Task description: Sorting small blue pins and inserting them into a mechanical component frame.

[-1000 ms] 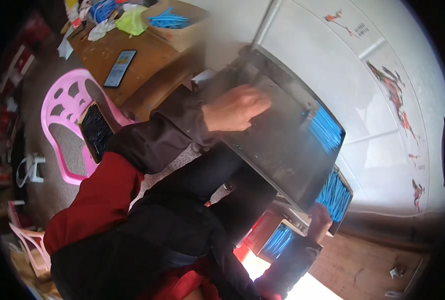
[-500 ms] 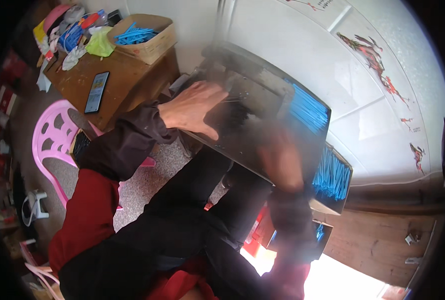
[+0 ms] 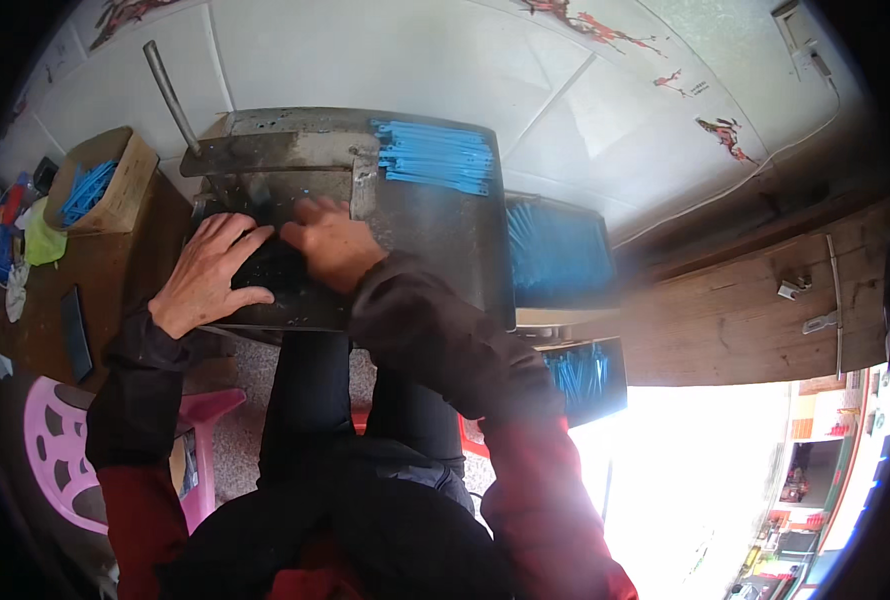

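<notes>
My left hand [image 3: 210, 275] lies palm down over the left part of a dark, worn work table [image 3: 420, 260], its thumb spread from the fingers and nothing seen in it. Close by on the right, my right hand [image 3: 335, 243] has its fingers curled inward over the same spot. Whatever its fingertips hold is hidden, and they are slightly blurred. Between the hands lies a dark patch of small black pieces [image 3: 273, 268], too fine to make out. A neat stack of flat blue plastic strips [image 3: 435, 157] rests at the table's back right.
Right of the table stand a box of blue strips [image 3: 560, 245] and a lower box [image 3: 585, 378] with more. A metal rod [image 3: 172, 98] rises at the back left. Leftward are a cardboard box [image 3: 130, 185], a phone [image 3: 76, 333] and a pink chair [image 3: 60, 450].
The view has swung to the right. My right hand has moved from the table's near right side leftward, beside my left hand. My left hand stays over the table's left part.
</notes>
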The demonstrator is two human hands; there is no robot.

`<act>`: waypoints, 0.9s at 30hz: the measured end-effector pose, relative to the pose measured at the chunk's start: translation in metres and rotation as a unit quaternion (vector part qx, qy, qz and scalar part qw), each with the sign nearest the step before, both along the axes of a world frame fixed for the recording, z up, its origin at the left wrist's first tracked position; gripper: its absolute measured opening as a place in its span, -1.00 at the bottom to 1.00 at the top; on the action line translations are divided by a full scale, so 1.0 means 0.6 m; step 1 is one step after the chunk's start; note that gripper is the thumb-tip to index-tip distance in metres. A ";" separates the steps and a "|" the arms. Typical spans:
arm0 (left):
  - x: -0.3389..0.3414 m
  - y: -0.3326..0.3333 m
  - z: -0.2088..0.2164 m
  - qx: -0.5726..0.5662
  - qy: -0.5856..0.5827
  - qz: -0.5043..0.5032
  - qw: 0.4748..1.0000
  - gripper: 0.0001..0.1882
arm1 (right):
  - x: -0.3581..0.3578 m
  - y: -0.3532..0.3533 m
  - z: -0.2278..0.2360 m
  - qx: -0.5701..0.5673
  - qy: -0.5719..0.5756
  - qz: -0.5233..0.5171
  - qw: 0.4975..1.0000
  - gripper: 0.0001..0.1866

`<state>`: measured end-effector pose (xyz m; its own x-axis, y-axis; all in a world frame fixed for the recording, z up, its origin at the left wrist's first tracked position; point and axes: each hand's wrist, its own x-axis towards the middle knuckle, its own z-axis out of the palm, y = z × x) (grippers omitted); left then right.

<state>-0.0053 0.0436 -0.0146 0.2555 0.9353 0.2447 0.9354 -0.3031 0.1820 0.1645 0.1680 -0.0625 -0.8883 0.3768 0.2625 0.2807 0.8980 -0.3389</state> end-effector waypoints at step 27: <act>0.004 -0.006 -0.035 0.120 -0.367 0.125 0.914 -0.80 | 0.011 -0.040 0.009 0.082 0.022 0.081 0.993 -0.44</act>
<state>-0.0028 0.0397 -0.0356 -0.2738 0.8392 0.4699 0.6333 -0.2104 0.7448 0.1709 0.1440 -0.0570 -0.9205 0.1783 0.3477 0.1160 0.9744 -0.1926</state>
